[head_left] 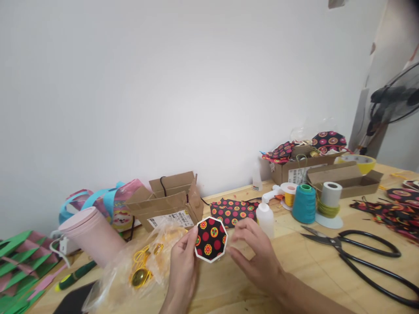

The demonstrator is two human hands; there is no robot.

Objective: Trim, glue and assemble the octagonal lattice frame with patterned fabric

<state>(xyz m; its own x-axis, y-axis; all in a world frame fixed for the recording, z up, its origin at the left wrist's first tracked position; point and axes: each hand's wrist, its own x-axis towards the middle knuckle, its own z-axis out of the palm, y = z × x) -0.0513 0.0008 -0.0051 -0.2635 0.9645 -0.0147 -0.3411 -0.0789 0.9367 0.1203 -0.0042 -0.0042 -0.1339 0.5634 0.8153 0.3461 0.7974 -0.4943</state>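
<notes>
An octagonal piece (211,240) with a white border, faced in black fabric with red dots and flowers, is upright above the table. My left hand (183,261) pinches it along its left edge. Just off its right edge is my right hand (255,253), fingers curved and apart, with nothing visible in them. Behind the piece lies a sheet of the same patterned fabric (234,210). A white squeeze bottle (265,220) stands right behind my right hand. Left of my left hand, a clear plastic bag (121,279) holds yellow cords and a gold round piece (139,278).
Large black-handled scissors (337,243) lie open at right. Behind them stand a teal thread cone (303,205) and green cord spool (328,210). Cardboard boxes (170,196) line the wall. A pink tumbler (93,235) leans at left. Fabric scraps (386,213) lie far right.
</notes>
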